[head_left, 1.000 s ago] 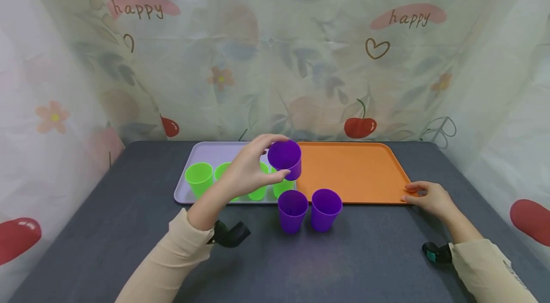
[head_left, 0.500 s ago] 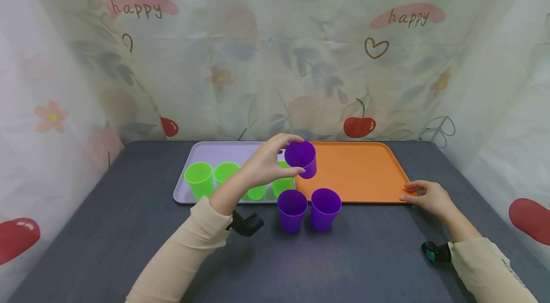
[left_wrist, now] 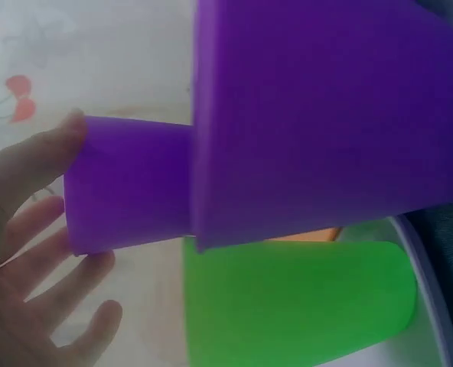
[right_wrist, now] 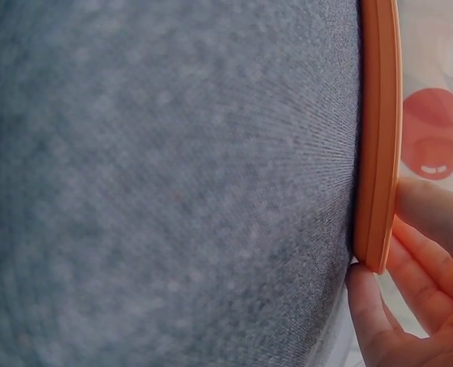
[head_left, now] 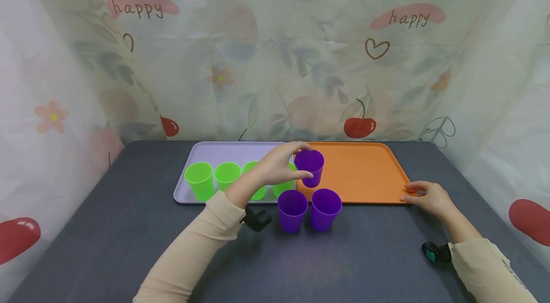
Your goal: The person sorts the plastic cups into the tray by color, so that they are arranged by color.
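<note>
Now my left hand [head_left: 279,167] grips a purple cup [head_left: 309,167] over the orange tray [head_left: 365,174] while my right hand [head_left: 429,196] pinches that tray's corner

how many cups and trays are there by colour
green plastic cups: 4, on the lilac tray
purple plastic cups: 3, one held by the left hand over the orange tray, two on the grey table
lilac plastic tray: 1
orange plastic tray: 1, right hand at its corner
total: 9
</note>
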A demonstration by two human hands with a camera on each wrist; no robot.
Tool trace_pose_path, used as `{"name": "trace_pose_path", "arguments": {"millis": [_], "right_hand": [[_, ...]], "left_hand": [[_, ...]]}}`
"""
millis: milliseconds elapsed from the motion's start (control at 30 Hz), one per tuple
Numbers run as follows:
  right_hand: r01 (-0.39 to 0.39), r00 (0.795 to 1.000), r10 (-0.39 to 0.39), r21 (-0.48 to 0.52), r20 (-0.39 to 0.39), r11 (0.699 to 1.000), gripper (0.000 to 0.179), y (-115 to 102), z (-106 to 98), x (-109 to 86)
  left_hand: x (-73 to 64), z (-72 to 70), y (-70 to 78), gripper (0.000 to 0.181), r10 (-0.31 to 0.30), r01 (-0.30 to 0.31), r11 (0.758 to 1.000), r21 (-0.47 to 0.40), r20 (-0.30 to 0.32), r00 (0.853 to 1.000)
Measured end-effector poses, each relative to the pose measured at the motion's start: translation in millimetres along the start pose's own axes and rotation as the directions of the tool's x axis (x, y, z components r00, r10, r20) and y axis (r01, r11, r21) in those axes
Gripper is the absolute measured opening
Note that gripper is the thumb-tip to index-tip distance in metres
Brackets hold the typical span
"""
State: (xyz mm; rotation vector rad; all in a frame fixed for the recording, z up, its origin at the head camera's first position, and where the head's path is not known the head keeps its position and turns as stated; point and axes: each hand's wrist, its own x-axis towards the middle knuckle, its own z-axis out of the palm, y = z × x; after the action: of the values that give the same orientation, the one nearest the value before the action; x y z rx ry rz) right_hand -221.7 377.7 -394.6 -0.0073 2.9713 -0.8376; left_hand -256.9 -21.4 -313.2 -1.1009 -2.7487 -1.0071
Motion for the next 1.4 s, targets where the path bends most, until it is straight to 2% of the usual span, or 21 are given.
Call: {"name": "trace_pose_path", "arguments": {"millis": [233,600,833,1033,1400], "right_hand": [[0.001,1.0,-0.001,0.004,0.002,1.0,0.054,1,0,0.1],[-0.003,1.0,0.003,0.014,0.008,1.0,0.053,-1,0,-1.9],[-0.004,1.0,0.004,0.007,0.007,1.0,0.053,-1,1,-2.1],[0.003,1.0,-0.003,-0.001,0.006,1.0,0.052,-1,0,-1.6],[0.01,1.0,-0.01,0.002,0.001,1.0,0.052,1,1,-0.2]], "left_hand": [[5.8,9.7,-6.3,0.054,0.033,-0.034,0.998,0.045,0.029,0.999],[10.7,22.9,-10.6,0.054,0.0,-0.012,0.99,0.142,0.085,0.996],[12.1,30.5,-15.3,0.054,-0.019,0.007,0.983,0.182,0.068,0.998],[14.7,31.7,-13.3,0.055,-0.068,0.054,0.98,0.19,0.068,0.995],[16.5,33.9,-13.1,0.056,-0.101,0.084,0.975,0.205,0.074,0.992]]}}
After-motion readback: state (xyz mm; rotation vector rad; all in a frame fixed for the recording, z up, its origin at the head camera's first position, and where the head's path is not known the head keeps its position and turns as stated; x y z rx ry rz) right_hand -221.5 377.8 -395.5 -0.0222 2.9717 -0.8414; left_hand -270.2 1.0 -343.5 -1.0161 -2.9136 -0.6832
